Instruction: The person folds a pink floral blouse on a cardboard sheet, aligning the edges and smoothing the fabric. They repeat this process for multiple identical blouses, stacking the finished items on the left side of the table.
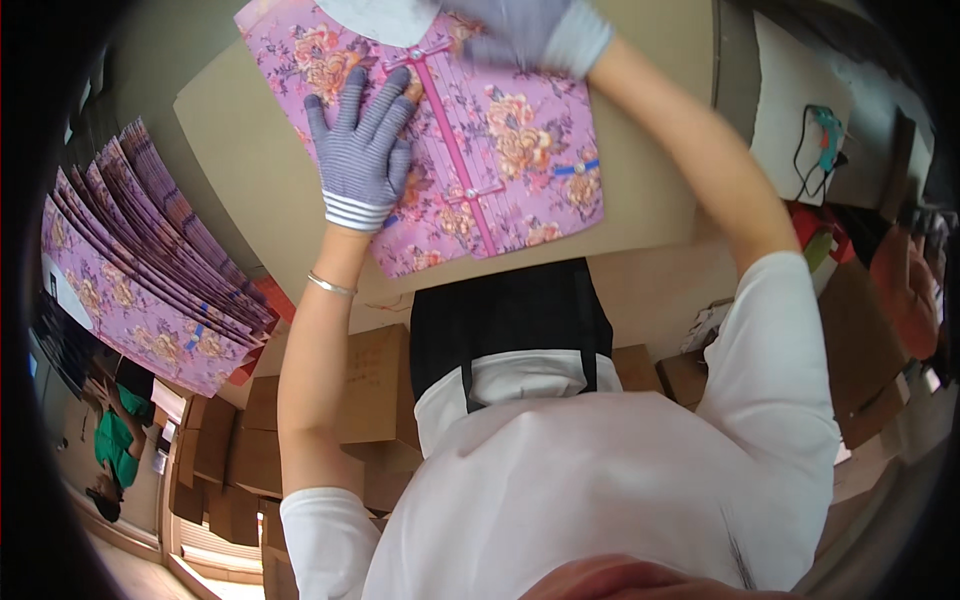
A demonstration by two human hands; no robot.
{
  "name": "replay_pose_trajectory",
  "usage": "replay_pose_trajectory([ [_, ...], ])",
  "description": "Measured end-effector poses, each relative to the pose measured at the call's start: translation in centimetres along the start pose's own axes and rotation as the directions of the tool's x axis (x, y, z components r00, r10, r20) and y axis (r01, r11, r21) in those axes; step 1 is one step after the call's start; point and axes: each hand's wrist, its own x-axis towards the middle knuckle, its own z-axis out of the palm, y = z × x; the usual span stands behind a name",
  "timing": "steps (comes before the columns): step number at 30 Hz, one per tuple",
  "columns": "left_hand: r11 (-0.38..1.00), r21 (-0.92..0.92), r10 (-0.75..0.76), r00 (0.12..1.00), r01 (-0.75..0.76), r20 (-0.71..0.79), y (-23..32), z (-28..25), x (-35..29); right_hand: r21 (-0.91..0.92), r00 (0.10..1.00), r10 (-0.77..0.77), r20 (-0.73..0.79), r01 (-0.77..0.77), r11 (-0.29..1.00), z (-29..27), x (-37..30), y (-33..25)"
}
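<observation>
Left hand [362, 150] and, seemingly, blurred right hand [528, 35] touch 1 floral panel [525, 135].

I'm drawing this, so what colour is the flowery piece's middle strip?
The middle strip is bright pink, clearest in the head view.

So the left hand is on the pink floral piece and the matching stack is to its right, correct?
Not quite: the left hand is on the pink floral piece, but the matching stack is to its left, as the head view shows.
</observation>
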Motion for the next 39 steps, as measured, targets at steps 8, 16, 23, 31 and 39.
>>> replay_pose_trajectory([
  [8,0.993,0.045,0.110,0.992,-0.107,-0.058,-0.2,0.4,0.6,0.090,0.962,0.186,0.199,-0.206,0.974,-0.3,-14.7,-19.9],
  [16,0.975,0.016,0.222,0.974,-0.222,0.037,-0.5,-0.5,-1.0,0.200,0.778,0.628,0.019,-0.618,0.760,-3.2,-15.6,-28.4],
  [23,0.974,-0.022,0.227,0.971,-0.226,0.080,-0.4,-0.6,-0.9,-0.084,0.936,0.312,0.163,-0.302,0.950,-0.2,-10.3,-18.1],
  [31,0.990,-0.082,0.127,0.976,-0.114,0.175,0.0,-1.2,-1.1,-0.138,0.992,0.018,-0.126,-0.036,0.990,-1.1,-0.2,0.5],
  [39,0.986,-0.114,0.141,0.974,-0.123,0.176,-0.3,-1.1,-1.1,-0.273,0.994,0.104,-0.038,-0.110,0.956,-3.6,5.4,11.8],
])
